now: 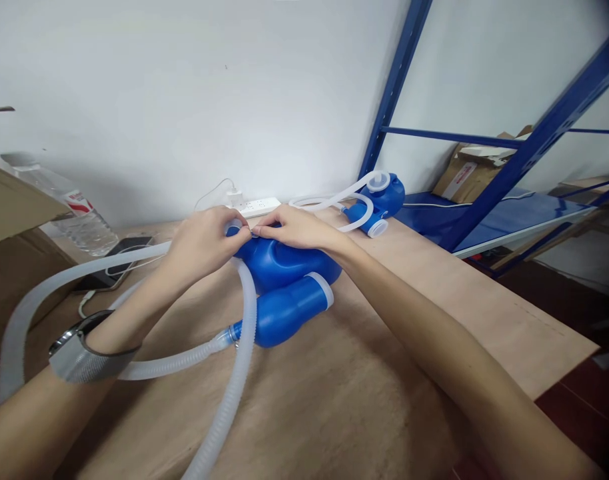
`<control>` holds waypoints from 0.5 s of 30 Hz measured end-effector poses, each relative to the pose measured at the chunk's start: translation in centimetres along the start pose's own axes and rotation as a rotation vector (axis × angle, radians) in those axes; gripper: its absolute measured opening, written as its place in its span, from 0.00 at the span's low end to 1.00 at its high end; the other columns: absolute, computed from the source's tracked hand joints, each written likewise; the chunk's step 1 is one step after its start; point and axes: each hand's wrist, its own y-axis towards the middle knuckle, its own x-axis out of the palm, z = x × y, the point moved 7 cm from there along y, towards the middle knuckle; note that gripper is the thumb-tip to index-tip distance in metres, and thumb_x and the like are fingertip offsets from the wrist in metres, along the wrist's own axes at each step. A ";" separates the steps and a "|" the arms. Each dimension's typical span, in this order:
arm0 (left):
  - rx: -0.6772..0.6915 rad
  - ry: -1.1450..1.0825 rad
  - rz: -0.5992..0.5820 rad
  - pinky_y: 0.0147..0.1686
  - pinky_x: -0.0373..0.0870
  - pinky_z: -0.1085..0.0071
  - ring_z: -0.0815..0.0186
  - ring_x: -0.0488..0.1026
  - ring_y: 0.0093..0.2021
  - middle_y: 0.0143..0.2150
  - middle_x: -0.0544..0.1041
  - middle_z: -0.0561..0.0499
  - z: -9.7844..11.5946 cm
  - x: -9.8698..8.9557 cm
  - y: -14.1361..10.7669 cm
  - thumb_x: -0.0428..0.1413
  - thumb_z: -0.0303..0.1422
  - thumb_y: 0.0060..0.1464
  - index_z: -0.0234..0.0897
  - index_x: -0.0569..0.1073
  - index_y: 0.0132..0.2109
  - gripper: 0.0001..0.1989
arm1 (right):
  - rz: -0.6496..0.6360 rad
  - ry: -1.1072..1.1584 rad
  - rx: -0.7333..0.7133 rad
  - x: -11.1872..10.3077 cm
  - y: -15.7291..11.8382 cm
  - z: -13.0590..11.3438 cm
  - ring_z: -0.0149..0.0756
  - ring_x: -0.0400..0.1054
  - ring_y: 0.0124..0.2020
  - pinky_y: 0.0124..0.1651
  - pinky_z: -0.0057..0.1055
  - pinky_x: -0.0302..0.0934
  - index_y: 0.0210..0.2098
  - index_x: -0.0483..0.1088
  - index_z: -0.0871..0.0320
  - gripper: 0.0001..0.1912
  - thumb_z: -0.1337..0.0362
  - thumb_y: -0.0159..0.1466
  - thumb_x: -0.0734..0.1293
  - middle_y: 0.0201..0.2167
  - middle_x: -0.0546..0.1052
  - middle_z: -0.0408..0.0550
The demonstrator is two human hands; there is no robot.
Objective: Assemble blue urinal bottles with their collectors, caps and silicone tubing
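Note:
A blue plastic bottle (279, 265) with a moulded handle lies in front of me on the table. My left hand (207, 240) is closed, its thumb and index finger pinched together at the bottle's neck end. Close beside it, the thumb and fingers of my right hand (289, 227) pinch at the same spot. Whatever small part sits between the fingertips is hidden. A blue funnel-shaped piece (287, 312) with a white rim rests against the bottle's near side. Its narrow end joins a white corrugated hose (174, 363), which loops around my left forearm.
Another blue bottle (392, 193) with a coiled hose stands farther back right, near a blue metal shelf (504, 207). A white power strip (257, 207) lies by the wall. On the left are a clear water bottle (87, 223), a phone (117, 263) with a cable, and a cardboard box (19, 267).

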 end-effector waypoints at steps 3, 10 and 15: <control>-0.011 -0.036 -0.034 0.41 0.66 0.61 0.49 0.79 0.45 0.47 0.84 0.45 -0.1 0.2 0.1 0.48 0.48 0.59 0.43 0.82 0.47 0.22 | -0.020 0.056 0.007 0.0 -0.1 0.0 0.31 0.56 0.27 0.34 0.32 0.50 0.30 0.79 0.58 0.18 0.57 0.72 0.66 0.23 0.68 0.39; -0.026 -0.135 -0.024 0.41 0.64 0.61 0.52 0.77 0.43 0.46 0.83 0.46 -0.2 0.3 0.1 0.50 0.47 0.55 0.43 0.82 0.45 0.21 | -0.038 0.163 0.056 -0.1 0.2 0.2 0.30 0.60 0.28 0.34 0.30 0.53 0.30 0.78 0.58 0.15 0.57 0.70 0.68 0.25 0.72 0.40; -0.007 -0.176 -0.003 0.40 0.63 0.62 0.53 0.76 0.42 0.44 0.82 0.46 -0.4 0.5 0.1 0.51 0.47 0.54 0.42 0.81 0.43 0.20 | -0.068 0.258 0.146 -0.2 0.5 0.4 0.30 0.62 0.28 0.32 0.29 0.53 0.29 0.77 0.58 0.11 0.62 0.68 0.71 0.25 0.73 0.41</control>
